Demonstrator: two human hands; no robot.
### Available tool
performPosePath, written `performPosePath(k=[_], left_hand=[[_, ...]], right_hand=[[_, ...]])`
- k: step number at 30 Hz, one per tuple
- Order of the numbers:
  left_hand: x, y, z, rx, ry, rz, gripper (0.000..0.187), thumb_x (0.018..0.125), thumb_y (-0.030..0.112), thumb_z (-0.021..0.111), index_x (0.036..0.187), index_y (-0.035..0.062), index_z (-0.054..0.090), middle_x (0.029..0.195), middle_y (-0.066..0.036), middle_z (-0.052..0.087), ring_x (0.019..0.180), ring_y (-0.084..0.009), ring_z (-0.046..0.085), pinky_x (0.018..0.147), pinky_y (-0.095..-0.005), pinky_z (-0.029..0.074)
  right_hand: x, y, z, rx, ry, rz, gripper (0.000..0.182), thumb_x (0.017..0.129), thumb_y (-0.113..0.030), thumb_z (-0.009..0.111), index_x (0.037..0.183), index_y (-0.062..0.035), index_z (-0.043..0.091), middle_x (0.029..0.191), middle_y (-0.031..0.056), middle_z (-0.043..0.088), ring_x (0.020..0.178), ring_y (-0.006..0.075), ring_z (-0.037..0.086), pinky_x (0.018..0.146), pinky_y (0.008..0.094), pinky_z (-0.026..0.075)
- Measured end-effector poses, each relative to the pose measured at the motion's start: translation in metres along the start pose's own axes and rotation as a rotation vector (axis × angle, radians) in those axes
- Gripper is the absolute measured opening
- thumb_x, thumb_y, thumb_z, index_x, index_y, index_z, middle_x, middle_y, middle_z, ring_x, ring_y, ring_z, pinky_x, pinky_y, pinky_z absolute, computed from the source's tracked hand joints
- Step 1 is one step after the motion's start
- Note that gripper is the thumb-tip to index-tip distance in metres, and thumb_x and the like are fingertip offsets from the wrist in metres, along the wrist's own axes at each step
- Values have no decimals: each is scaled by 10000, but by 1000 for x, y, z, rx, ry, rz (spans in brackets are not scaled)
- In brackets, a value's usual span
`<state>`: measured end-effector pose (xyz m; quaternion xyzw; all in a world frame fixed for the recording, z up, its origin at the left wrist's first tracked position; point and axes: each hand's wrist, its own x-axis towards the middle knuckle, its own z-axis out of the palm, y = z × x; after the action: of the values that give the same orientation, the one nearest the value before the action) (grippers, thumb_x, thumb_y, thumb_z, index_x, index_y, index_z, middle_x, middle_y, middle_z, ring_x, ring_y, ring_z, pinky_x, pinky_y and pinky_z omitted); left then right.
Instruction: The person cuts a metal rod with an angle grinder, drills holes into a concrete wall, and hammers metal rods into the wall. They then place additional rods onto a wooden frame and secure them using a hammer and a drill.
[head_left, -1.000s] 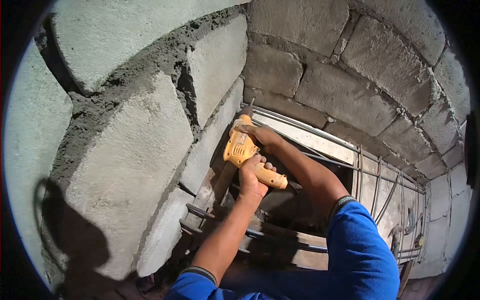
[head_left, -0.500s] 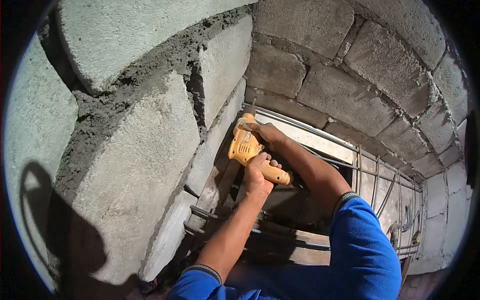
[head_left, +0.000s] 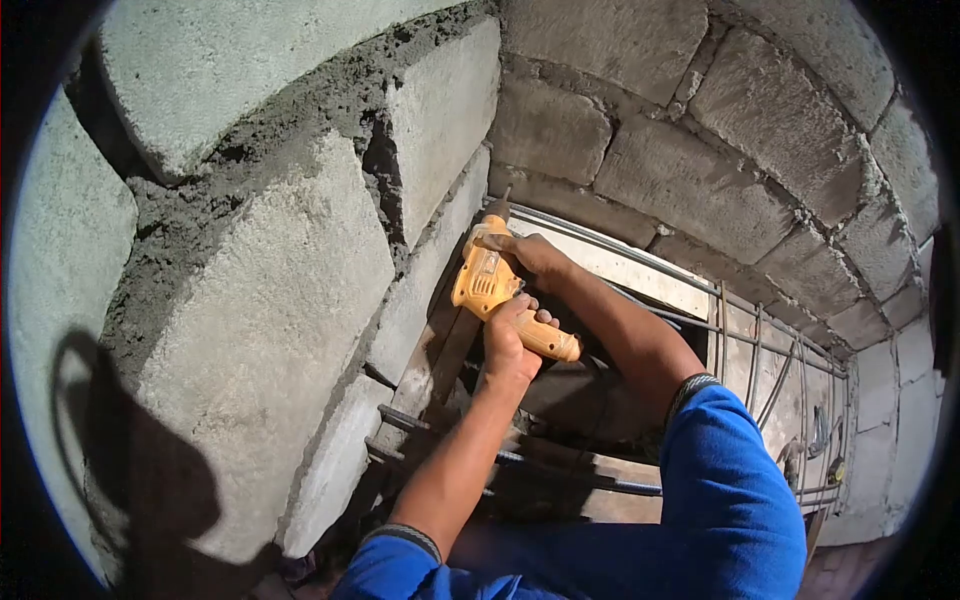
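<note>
A yellow power drill [head_left: 487, 282] is held in both hands in the corner between two block walls. Its grip is wrapped by my left hand [head_left: 512, 335], fingers closed around it. My right hand [head_left: 530, 256] is closed on the front of the drill's body, just behind the dark chuck [head_left: 497, 209]. From the chuck a thin bit [head_left: 507, 192] points up toward the corner, its tip close to the block wall. Steel rebar [head_left: 600, 238] runs right beside the chuck, over a pale board [head_left: 640, 268].
On the left rises a block wall [head_left: 270, 310] with rough mortar joints; a second block wall [head_left: 690, 180] stands ahead and to the right. More rebar [head_left: 610, 486] crosses below my arms. Upright bars [head_left: 755, 350] are at the right. A shadow [head_left: 150, 470] falls on the left wall.
The whole view has shifted a little, and the drill with both hands appears slightly further left. Both hands keep the same hold on it.
</note>
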<state>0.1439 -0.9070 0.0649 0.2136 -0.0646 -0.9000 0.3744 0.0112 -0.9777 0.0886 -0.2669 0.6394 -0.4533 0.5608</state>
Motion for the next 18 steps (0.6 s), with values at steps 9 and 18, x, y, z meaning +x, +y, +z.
performPosePath(k=[9, 18], left_hand=[[3, -4, -2, 31, -1, 12, 195, 829, 144, 653, 977, 92, 537, 806, -26, 546, 668, -184, 564, 718, -407, 505], [6, -4, -4, 42, -15, 23, 217, 825, 150, 659, 995, 87, 539, 800, -26, 546, 662, -181, 571, 700, -401, 509]], right_hand=[[9, 6, -6, 66, -35, -13, 533, 837, -365, 771, 1058, 99, 634, 941, 154, 706, 778, 247, 712, 704, 349, 583], [11, 7, -8, 88, -71, -22, 513, 858, -358, 745, 1079, 90, 628, 962, 149, 705, 808, 251, 712, 723, 358, 580]])
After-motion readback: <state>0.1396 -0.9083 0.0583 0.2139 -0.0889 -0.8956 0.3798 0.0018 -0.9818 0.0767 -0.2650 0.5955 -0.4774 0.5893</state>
